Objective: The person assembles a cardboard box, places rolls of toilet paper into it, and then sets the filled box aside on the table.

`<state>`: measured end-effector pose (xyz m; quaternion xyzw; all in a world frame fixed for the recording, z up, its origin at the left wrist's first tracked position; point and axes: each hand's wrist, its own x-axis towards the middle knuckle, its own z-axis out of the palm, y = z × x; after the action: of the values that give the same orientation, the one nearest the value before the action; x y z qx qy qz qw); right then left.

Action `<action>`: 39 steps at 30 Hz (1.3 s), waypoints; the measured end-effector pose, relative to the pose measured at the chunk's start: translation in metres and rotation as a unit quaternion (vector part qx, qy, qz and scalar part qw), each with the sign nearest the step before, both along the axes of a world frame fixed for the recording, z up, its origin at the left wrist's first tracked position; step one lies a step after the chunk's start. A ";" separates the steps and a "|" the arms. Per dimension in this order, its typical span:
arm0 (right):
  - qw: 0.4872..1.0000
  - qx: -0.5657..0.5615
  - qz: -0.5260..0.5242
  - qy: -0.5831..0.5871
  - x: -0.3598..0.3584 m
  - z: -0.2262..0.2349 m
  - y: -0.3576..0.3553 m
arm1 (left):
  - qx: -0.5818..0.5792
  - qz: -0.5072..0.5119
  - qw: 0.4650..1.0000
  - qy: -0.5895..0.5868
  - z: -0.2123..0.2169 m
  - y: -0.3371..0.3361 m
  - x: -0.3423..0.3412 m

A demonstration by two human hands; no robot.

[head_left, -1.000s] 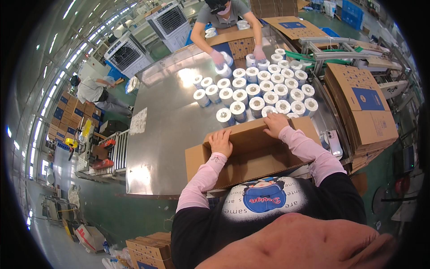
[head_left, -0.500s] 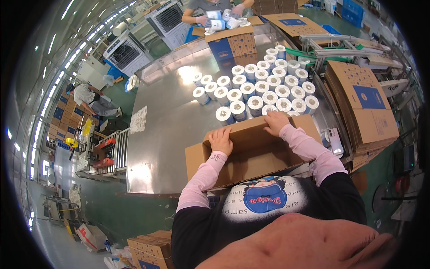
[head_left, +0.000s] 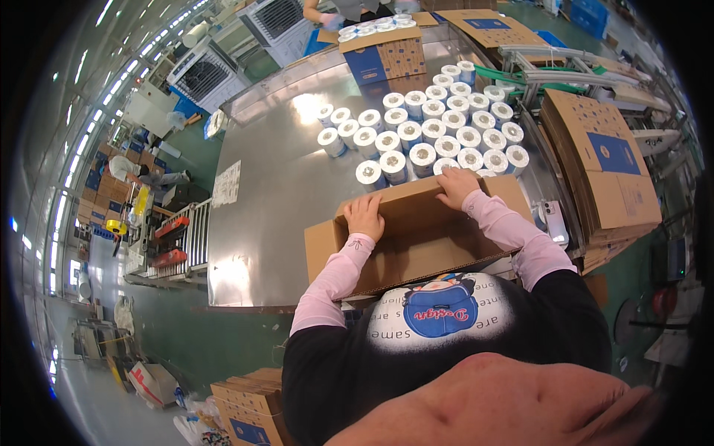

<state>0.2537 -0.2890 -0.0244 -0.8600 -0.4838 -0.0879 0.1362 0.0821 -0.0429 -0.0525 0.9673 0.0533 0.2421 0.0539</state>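
Hands (head_left: 364,217) (head_left: 456,186) flat — on carton flap (head_left: 405,195)

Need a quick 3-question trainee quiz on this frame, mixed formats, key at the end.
1. True or false: both hands rest on the far wall of the open cardboard box.
2. Multiple choice: the white rolls stand A) inside that box, B) on the metal table beyond it, C) on the floor.
3. What lies stacked to the person's right, off the table?

Key
1. True: left hand and right hand both press its far edge.
2. B.
3. Flattened cardboard boxes.
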 end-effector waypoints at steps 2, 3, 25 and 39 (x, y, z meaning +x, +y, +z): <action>1.000 0.000 0.000 -0.003 0.000 0.000 0.002 | 0.002 0.002 1.000 -0.003 0.000 0.001 0.000; 1.000 0.002 0.001 -0.005 0.000 0.000 0.001 | 0.001 0.003 1.000 -0.005 0.000 0.000 0.000; 1.000 -0.010 -0.008 0.001 -0.003 0.002 0.000 | -0.001 0.006 1.000 -0.010 0.000 -0.001 -0.002; 1.000 -0.001 -0.005 -0.005 -0.001 -0.001 -0.002 | -0.017 0.003 1.000 -0.001 0.004 -0.004 -0.002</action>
<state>0.2523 -0.2908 -0.0257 -0.8620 -0.4806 -0.0921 0.1324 0.0803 -0.0470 -0.0485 0.9660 0.0598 0.2418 0.0697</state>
